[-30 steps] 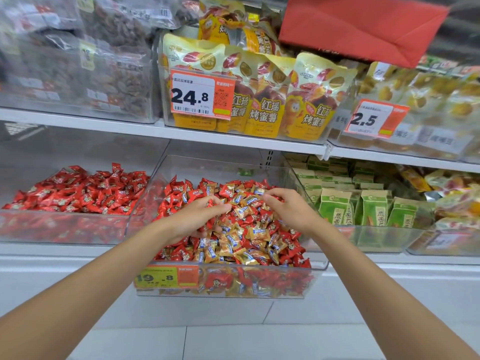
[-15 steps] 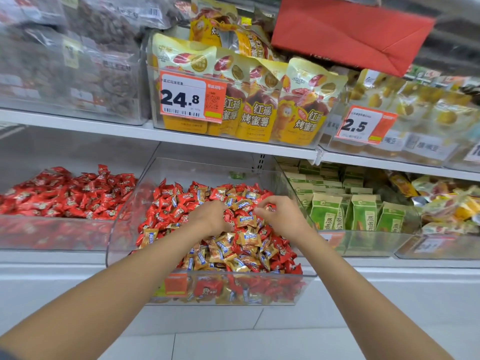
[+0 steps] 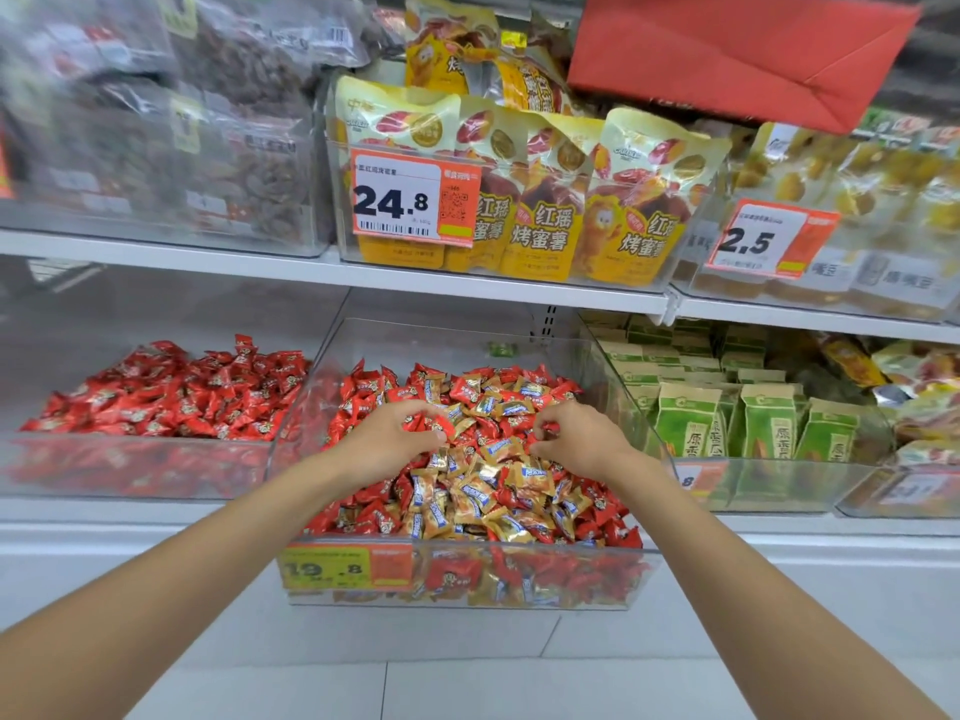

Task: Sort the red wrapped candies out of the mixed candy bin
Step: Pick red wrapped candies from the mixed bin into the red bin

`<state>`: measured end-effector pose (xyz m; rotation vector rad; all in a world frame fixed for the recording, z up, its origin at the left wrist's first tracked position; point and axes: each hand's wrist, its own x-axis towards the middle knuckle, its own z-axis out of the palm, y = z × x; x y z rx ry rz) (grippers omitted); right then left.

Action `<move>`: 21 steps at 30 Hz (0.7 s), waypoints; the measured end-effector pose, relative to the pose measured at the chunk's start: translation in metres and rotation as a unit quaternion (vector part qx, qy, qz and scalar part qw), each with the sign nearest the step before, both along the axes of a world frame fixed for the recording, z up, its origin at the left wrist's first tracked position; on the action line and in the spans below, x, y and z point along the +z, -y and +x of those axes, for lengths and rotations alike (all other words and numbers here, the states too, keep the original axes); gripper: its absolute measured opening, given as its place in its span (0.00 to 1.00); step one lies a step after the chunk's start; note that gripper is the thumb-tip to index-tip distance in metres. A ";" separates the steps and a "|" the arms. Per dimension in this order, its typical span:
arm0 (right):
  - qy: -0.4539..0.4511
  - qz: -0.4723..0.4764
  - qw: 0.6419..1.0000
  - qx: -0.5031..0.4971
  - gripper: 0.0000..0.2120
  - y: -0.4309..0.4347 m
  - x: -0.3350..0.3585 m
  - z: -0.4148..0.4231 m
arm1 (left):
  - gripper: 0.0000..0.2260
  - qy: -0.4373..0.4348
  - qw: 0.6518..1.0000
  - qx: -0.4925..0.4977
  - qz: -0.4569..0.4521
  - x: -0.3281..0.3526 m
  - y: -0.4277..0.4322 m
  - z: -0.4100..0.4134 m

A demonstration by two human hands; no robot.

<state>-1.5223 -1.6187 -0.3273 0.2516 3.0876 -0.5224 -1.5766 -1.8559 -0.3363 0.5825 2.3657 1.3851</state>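
A clear plastic mixed candy bin (image 3: 613, 579) juts out from the lower shelf, heaped with red wrapped candies (image 3: 374, 392) and gold wrapped candies (image 3: 467, 501). Both hands are down on the heap near its middle. My left hand (image 3: 387, 439) has its fingers curled round red candies at its fingertips. My right hand (image 3: 576, 439) pinches red candies between thumb and curled fingers. What lies under the palms is hidden.
To the left, a second clear bin (image 3: 135, 465) holds only red candies (image 3: 171, 392). Green packets (image 3: 727, 423) fill the bin on the right. The upper shelf (image 3: 332, 272) carries yellow snack bags (image 3: 535, 200) with price tags. White floor tiles lie below.
Both hands have stayed on the heap and drawn slightly apart. Their fingers have curled tighter round red candies. The camera view has shifted a little.
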 end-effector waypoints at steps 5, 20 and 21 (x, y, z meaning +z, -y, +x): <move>-0.075 -0.127 0.989 -0.007 0.05 0.002 0.016 0.012 | 0.06 -0.006 1.000 0.007 -0.018 -0.001 -0.008 0.006; -0.098 -0.195 0.976 -0.017 0.03 -0.006 0.014 0.013 | 0.07 -0.108 0.988 -0.019 -0.113 -0.015 -0.059 -0.033; -0.098 -0.181 0.979 -0.008 0.03 -0.003 0.013 0.009 | 0.08 -0.115 0.985 -0.026 -0.123 -0.017 -0.057 -0.035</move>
